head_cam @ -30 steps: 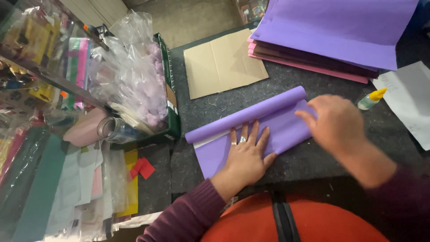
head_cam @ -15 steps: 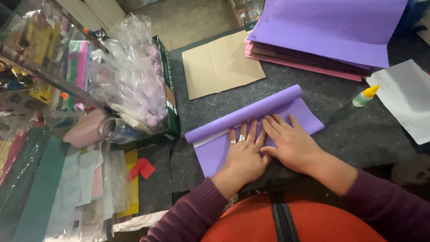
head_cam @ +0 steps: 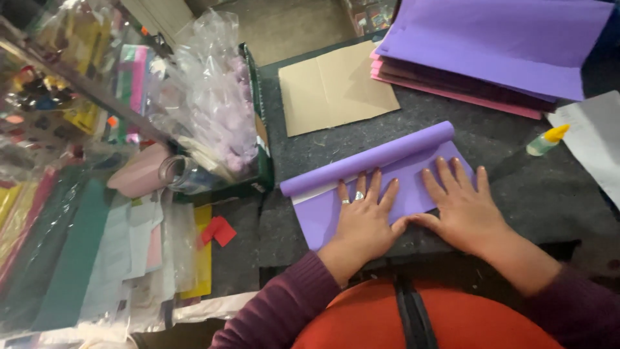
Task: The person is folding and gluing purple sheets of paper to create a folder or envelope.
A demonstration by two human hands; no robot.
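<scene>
— What sort of place is this, a shop?

— More a small paper-craft workshop. See the grey felt-covered worktable (head_cam: 549, 194), the stack of purple and pink sheets (head_cam: 491, 58), a glue bottle (head_cam: 546, 140) beside it.

— And on the left?

— Coloured paper sheets in plastic sleeves (head_cam: 71, 252), clear bags of supplies (head_cam: 213, 103), red paper scraps (head_cam: 218, 231).
</scene>
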